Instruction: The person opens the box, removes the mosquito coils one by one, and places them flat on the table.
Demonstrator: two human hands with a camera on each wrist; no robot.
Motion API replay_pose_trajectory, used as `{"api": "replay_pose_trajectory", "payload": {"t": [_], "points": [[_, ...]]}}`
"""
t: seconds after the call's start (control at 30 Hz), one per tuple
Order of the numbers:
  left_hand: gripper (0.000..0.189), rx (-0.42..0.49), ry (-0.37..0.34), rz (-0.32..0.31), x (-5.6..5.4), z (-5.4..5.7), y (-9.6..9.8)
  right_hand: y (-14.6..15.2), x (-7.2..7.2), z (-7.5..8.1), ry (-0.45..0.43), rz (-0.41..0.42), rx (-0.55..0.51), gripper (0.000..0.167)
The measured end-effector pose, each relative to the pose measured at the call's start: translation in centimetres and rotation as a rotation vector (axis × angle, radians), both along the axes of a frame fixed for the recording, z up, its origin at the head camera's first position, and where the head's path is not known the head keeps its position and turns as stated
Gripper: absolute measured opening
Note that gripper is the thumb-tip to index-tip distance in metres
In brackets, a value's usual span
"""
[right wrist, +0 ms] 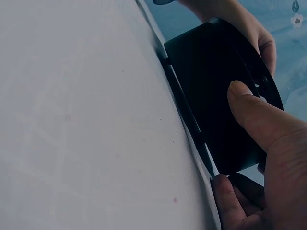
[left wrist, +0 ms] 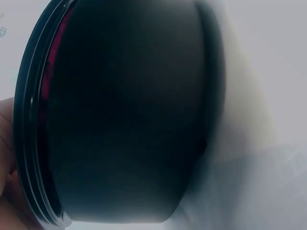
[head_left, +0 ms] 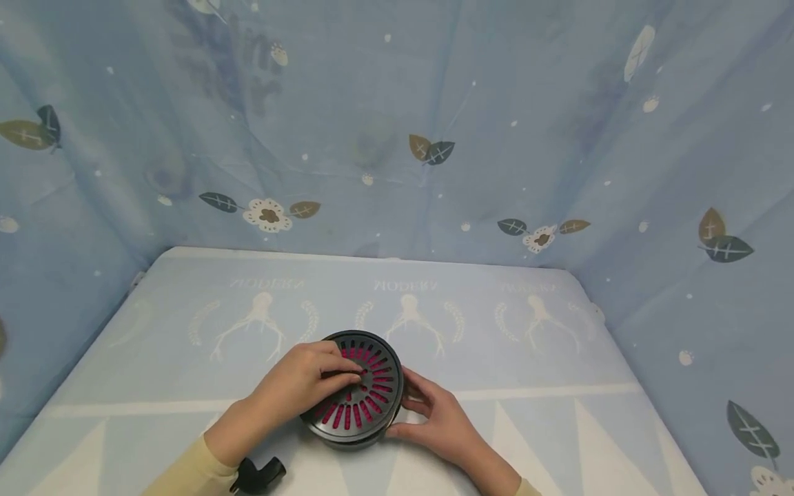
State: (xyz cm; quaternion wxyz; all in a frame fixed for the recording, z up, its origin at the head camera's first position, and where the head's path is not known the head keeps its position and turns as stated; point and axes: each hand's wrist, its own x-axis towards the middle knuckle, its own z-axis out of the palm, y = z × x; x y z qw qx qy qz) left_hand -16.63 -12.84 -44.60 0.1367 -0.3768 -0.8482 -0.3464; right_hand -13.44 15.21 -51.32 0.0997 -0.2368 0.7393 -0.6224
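Note:
A round black canister (left wrist: 124,120) with a slotted black lid (head_left: 380,408) stands on the table, magenta showing through the slots. My left hand (head_left: 310,375) reaches over the lid from the left, its thumb and forefinger pinching near the lid's centre. What lies between those fingertips is hard to make out. Around the canister's right side, my right hand (head_left: 434,419) grips the wall; in the right wrist view its thumb (right wrist: 249,108) presses the wall and the other fingers are near the base. A thin magenta strip shows under the lid's rim in the left wrist view.
A patterned cloth covers the table (head_left: 248,372). Blue curtain (head_left: 372,89) with leaves and flowers hangs behind and at both sides. Beside the left wrist, at the bottom edge, is a black angular piece (head_left: 259,477).

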Motion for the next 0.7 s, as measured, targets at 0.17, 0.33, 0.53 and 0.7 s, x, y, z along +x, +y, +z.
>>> {"api": "replay_pose_trajectory", "payload": {"t": [0.17, 0.33, 0.53, 0.7], "points": [[0.014, 0.010, 0.026, 0.023, 0.1, 0.5, -1.0, -0.5, 0.1, -0.2, 0.016, -0.006, 0.002, 0.092], [0.020, 0.001, 0.049, 0.058, -0.3, 1.1, -2.1, -0.5, 0.2, -0.4, 0.008, -0.020, 0.016, 0.094], [0.022, 0.010, 0.074, 0.150, -1.3, 2.0, -4.0, -0.1, 0.2, 0.0, 0.007, -0.027, 0.029, 0.095], [0.019, 0.001, 0.078, 0.269, -2.2, 2.6, -6.0, 0.1, 0.0, 0.0, 0.002, -0.027, 0.036, 0.095]]}}
